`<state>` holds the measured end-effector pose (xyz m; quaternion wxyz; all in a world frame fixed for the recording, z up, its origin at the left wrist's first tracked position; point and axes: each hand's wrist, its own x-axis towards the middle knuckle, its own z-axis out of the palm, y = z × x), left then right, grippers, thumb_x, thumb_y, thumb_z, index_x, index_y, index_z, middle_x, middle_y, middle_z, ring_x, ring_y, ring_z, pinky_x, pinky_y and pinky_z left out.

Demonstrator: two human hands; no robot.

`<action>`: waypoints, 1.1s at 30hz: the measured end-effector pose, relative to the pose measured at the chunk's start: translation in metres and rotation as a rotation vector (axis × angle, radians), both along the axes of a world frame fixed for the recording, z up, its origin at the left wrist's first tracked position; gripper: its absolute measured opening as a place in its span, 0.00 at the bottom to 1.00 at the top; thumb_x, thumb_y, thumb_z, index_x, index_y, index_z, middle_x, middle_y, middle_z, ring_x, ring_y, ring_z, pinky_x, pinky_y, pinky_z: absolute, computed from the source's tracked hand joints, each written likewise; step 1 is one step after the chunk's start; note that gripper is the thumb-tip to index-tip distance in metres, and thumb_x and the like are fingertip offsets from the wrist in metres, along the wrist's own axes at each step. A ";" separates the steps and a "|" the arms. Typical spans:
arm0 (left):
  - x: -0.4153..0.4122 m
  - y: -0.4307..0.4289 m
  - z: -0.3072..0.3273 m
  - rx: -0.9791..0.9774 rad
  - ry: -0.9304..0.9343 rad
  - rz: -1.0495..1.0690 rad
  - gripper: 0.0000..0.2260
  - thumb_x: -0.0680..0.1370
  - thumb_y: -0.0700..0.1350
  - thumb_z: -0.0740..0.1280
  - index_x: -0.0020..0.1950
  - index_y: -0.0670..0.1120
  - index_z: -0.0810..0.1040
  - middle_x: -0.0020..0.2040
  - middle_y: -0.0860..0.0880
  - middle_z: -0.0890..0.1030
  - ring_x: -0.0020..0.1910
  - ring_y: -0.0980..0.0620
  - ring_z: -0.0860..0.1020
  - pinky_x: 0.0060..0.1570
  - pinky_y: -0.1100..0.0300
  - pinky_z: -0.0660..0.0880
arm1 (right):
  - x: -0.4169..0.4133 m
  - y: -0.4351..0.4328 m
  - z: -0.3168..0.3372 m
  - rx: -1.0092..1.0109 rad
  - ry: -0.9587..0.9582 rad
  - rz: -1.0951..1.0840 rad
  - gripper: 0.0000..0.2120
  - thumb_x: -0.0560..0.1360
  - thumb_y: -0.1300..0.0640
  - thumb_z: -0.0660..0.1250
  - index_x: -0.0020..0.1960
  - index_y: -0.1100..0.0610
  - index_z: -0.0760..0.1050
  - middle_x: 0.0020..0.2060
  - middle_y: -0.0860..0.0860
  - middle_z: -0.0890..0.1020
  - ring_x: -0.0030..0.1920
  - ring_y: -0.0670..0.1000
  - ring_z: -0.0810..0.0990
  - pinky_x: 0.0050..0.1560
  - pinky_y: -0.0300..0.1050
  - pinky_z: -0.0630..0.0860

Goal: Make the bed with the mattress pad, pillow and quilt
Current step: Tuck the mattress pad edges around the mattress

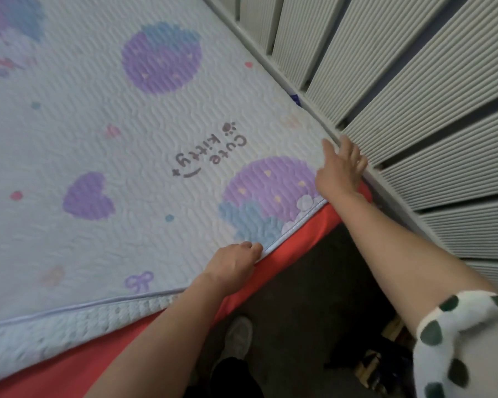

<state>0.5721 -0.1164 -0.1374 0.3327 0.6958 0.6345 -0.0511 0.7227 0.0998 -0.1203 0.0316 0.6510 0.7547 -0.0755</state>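
Note:
A pale blue quilted mattress pad (104,145) with purple hearts, strawberries and the words "Cute Kitty" lies spread over the red mattress (288,254). My left hand (233,261) grips the pad's piped near edge, fingers curled over it. At the pad's far right corner, next to the headboard, my right hand (338,170) lies with fingers straight, pressing the fabric down. No pillow or quilt is in view.
A white ribbed slatted headboard (414,96) runs along the right side. Below the bed's edge is dark floor (314,297) with my grey shoe (237,337) and some dark clutter at the lower right. My right sleeve (466,346) is white with green spots.

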 end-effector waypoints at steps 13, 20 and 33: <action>-0.112 -0.072 0.019 -0.014 0.116 0.161 0.12 0.80 0.49 0.55 0.57 0.47 0.73 0.56 0.46 0.78 0.53 0.42 0.77 0.49 0.51 0.74 | -0.117 -0.147 0.006 -0.150 0.278 0.810 0.16 0.69 0.59 0.63 0.56 0.55 0.80 0.59 0.56 0.77 0.60 0.60 0.74 0.55 0.53 0.63; -0.214 -0.182 0.023 -0.172 0.276 0.195 0.18 0.74 0.41 0.61 0.63 0.52 0.72 0.59 0.50 0.76 0.60 0.47 0.74 0.52 0.56 0.70 | -0.176 -0.256 0.000 -0.468 0.136 0.942 0.19 0.74 0.45 0.67 0.62 0.50 0.75 0.56 0.50 0.78 0.59 0.52 0.72 0.60 0.49 0.62; -0.243 -0.342 0.043 -0.049 0.251 0.209 0.05 0.77 0.46 0.61 0.51 0.48 0.73 0.54 0.45 0.79 0.53 0.42 0.77 0.42 0.55 0.68 | -0.156 -0.351 0.011 -0.347 -0.137 0.921 0.10 0.70 0.66 0.62 0.41 0.53 0.64 0.44 0.53 0.74 0.48 0.56 0.74 0.39 0.46 0.61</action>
